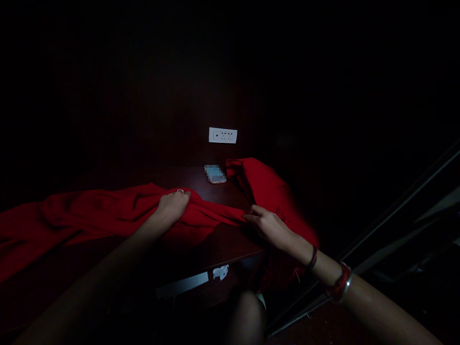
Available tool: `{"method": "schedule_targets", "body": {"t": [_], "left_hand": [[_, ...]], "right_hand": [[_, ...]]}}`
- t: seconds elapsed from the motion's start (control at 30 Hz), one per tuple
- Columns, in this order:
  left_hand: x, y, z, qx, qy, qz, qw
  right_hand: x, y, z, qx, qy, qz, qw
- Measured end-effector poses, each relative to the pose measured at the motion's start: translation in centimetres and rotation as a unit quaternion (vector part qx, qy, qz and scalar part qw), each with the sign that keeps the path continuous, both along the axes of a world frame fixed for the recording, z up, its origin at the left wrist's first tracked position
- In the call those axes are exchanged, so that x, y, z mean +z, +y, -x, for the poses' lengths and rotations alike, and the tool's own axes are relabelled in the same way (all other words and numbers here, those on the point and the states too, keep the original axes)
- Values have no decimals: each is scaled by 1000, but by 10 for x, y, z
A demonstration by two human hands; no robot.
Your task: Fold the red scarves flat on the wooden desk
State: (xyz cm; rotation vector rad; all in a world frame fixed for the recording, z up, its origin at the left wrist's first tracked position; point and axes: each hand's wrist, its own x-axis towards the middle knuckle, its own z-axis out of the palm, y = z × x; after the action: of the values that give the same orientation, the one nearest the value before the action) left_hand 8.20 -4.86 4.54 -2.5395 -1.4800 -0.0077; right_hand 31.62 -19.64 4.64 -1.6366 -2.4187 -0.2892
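Note:
A long red cloth garment [136,206] lies stretched across a dark wooden desk, its left part running out of view. My left hand [174,206], with a ring on one finger, is closed on the bunched fabric near the middle. A narrow end of the same cloth is pinched in the fingertips of my right hand [268,223], so the piece between the hands is pulled fairly taut. Behind and beside my right hand lies another red cloth [269,184], folded, with dark marks on it; whether the two are joined I cannot tell.
A phone [215,174] lies on the desk [230,244] behind the cloth. On the wall above is a white power socket [223,135]. Below the desk edge are a crumpled white item [220,272] and my knee [247,316]. Much of the surroundings is dark.

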Motion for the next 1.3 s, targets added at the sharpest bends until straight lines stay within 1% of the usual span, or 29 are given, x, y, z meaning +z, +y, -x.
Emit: {"method": "schedule_targets", "body": {"t": [0.1,0.17,0.27,0.33,0.4,0.43,0.5,0.6,0.7,0.83,1.0,1.1,1.2,1.3], "left_hand": [[1,-1,0,3,0,-1,1000],[1,-2,0,3,0,-1,1000],[1,-2,0,5,0,-1,1000],[0,-2,0,0,-2,-1,1000],[0,-1,0,-4,-6,0,1000],[0,-1,0,-5,-7,1,1000],[0,-1,1,-4,-5,-1,1000],[-1,-1,1,-4,0,-8,1000],[0,-1,0,0,4,-10,1000],[0,-2,0,-6,2,-9,1000],[1,-2,1,-3,-5,-5,1000],[0,0,1,-4,-7,-6,1000],[-2,2,3,-8,-19,-24,999],[0,4,4,-16,-62,-73,995]], "right_hand": [[1,1,3,-22,-12,-10,1000],[2,1,5,-22,-5,-26,999],[4,0,3,19,25,-76,997],[5,0,0,55,49,-129,989],[6,0,-3,84,69,-161,981],[7,0,-4,96,77,-158,980],[10,1,-5,104,93,-124,982],[15,5,-5,67,118,-79,988],[21,9,-5,23,141,-80,987],[29,8,-3,-5,158,-75,985],[44,4,-5,6,217,-24,976],[51,3,-10,19,247,-25,969],[56,3,-16,17,244,-27,969],[59,4,-22,-12,200,-18,980]]}}
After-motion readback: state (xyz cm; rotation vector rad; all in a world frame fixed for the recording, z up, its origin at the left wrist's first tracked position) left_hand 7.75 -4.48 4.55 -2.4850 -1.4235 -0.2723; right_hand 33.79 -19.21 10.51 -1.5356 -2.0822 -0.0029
